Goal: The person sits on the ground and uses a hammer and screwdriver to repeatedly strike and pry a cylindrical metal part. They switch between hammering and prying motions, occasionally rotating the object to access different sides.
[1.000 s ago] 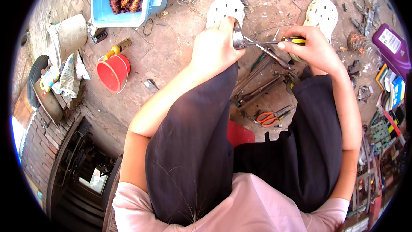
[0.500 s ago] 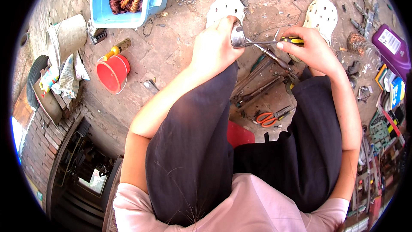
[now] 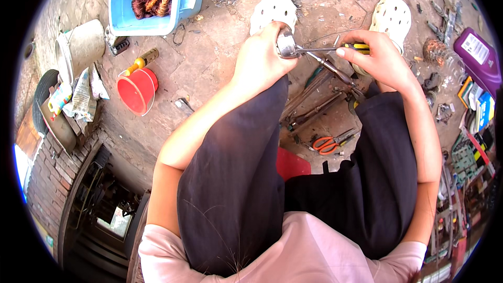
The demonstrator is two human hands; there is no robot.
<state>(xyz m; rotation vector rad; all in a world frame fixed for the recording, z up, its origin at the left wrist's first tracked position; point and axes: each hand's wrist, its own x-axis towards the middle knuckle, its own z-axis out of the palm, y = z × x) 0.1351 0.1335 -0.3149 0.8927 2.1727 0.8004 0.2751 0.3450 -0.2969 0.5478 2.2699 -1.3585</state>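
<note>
My left hand (image 3: 257, 57) is closed around a small silver cylindrical metal part (image 3: 286, 43), just in front of my left shoe. What the part belongs to cannot be told, since my fingers and palm cover much of it. In my right hand (image 3: 385, 60) is a screwdriver (image 3: 360, 47) with a yellow and black handle, held level between thumb and fingers. Its dark shaft points left, and the tip meets the right side of the metal part. Below the shaft lies a brown-handled tool (image 3: 339, 73) on the ground.
Between my feet are long metal tools (image 3: 314, 110), pliers (image 3: 356, 99) and orange-handled scissors (image 3: 326, 145). A red bucket (image 3: 137, 93), a pale bucket (image 3: 86, 44) and a blue tub (image 3: 187, 0) of copper-coloured wire stand left. At right are a purple container (image 3: 479, 60) and cluttered parts.
The metal part has turned slightly in my left hand, so its rounded side shows more. The screwdriver stays against it, its shaft slightly more level.
</note>
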